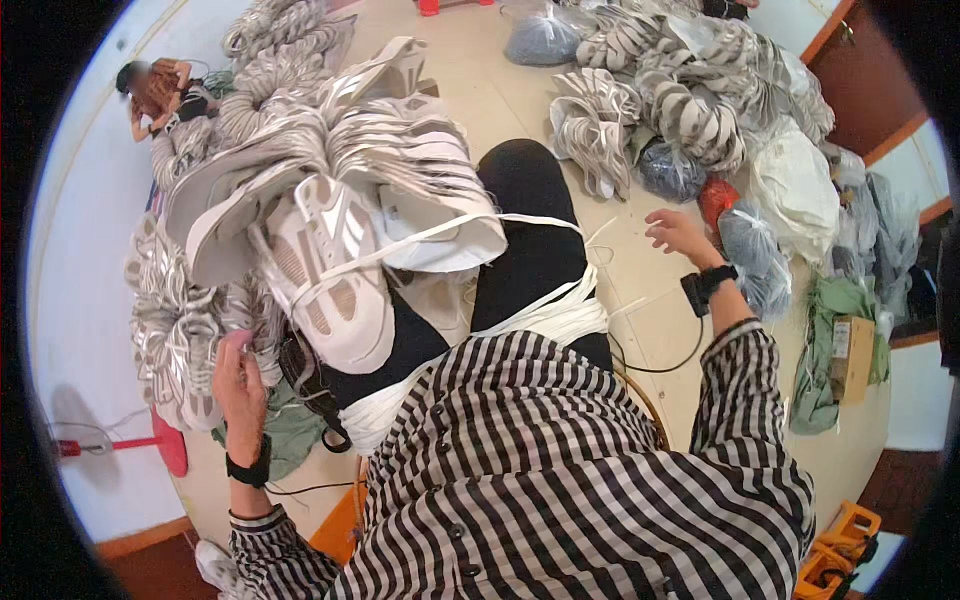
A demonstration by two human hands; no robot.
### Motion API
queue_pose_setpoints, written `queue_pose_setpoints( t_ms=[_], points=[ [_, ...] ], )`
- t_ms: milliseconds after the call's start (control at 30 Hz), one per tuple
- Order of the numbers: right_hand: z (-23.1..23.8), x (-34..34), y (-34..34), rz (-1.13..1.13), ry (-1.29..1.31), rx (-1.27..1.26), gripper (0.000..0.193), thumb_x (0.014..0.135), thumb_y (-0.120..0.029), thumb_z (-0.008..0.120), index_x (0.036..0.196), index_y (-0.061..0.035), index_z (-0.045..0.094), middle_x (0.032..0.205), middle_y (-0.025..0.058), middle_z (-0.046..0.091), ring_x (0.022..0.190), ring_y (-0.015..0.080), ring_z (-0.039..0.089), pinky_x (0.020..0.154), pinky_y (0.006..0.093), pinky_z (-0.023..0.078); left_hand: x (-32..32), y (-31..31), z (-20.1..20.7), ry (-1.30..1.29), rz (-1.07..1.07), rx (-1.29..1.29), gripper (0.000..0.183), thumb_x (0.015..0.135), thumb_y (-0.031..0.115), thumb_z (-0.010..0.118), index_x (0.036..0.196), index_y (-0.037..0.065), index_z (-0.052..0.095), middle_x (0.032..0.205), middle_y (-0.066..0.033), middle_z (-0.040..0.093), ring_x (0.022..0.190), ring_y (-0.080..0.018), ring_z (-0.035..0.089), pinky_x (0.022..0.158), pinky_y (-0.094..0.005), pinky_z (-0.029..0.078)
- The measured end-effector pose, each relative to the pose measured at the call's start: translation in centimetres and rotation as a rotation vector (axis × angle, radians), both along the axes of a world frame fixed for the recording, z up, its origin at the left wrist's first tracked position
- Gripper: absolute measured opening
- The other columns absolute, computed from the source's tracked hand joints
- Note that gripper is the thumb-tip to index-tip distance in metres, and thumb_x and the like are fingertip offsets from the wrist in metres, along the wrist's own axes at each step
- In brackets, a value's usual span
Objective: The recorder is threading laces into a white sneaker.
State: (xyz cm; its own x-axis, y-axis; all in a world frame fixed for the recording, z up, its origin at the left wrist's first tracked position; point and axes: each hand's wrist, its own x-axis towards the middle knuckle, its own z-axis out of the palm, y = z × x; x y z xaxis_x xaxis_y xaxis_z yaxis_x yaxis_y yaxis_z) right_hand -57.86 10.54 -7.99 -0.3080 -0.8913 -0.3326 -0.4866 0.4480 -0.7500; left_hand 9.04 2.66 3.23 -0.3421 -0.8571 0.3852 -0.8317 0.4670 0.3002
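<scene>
A thick bundle of white and beige shoe uppers (330,240) lies across my lap, fanned out, with one upper facing up in front. A flat white lace (410,241) runs over it and across my right thigh, its loose end past the knee. To the left of the bundle, my left hand (240,385) is raised beside more uppers (170,320). Its fingers are drawn together near a small pinkish spot; what they hold, if anything, is unclear. My right hand (682,236) hovers out to the right, fingers stretched apart, holding nothing.
White laces (545,318) are wrapped round my thighs. Bundled uppers (690,115) and tied plastic bags (750,250) crowd the far right floor. A cardboard box (851,360) stands on green cloth (818,370). Another person (160,95) sits far left. Thin cables run from both wrist straps.
</scene>
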Motion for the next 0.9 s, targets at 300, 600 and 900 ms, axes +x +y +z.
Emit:
queue_pose_setpoints(
  t_ms=[300, 600, 900],
  points=[
    [-13.2, -3.4, -6.2, -0.278, 0.304, 0.058, 0.044, 0.078, -0.032, 0.063, 0.108, -0.0002, 0.061, 0.108, 0.0226, 0.062, 0.104, 0.038, 0.057, 0.09, 0.0414, 0.044, -13.2, -4.0, 1.5, -0.086, -0.291, -0.185, 0.025, 0.073, -0.002, 0.054, 0.098, -0.001, 0.057, 0.105, -0.0181, 0.055, 0.097, -0.0359, 0.053, 0.088, -0.0413, 0.041],
    [-14.0, -8.4, -13.3, -0.485, 0.187, 0.045, 0.059, 0.076, -0.029, 0.067, 0.123, 0.0012, 0.049, 0.119, 0.0219, 0.057, 0.108, 0.0347, 0.056, 0.091, 0.0402, 0.045, -12.5, -4.8, 1.5, -0.101, -0.28, -0.045, 0.023, 0.073, 0.006, 0.051, 0.095, 0.0, 0.055, 0.096, -0.0175, 0.049, 0.09, -0.0359, 0.047, 0.084, -0.0477, 0.035],
    [-19.5, -14.9, -21.2, -0.498, 0.367, -0.081, 0.078, 0.065, -0.033, 0.072, 0.126, 0.0079, 0.044, 0.123, 0.027, 0.052, 0.113, 0.0375, 0.051, 0.095, 0.0397, 0.042, -11.7, -5.6, 1.1, -0.345, -0.369, -0.1, 0.026, 0.091, 0.02, 0.051, 0.108, 0.001, 0.057, 0.103, -0.017, 0.051, 0.096, -0.0349, 0.048, 0.087, -0.051, 0.036]
  ],
)
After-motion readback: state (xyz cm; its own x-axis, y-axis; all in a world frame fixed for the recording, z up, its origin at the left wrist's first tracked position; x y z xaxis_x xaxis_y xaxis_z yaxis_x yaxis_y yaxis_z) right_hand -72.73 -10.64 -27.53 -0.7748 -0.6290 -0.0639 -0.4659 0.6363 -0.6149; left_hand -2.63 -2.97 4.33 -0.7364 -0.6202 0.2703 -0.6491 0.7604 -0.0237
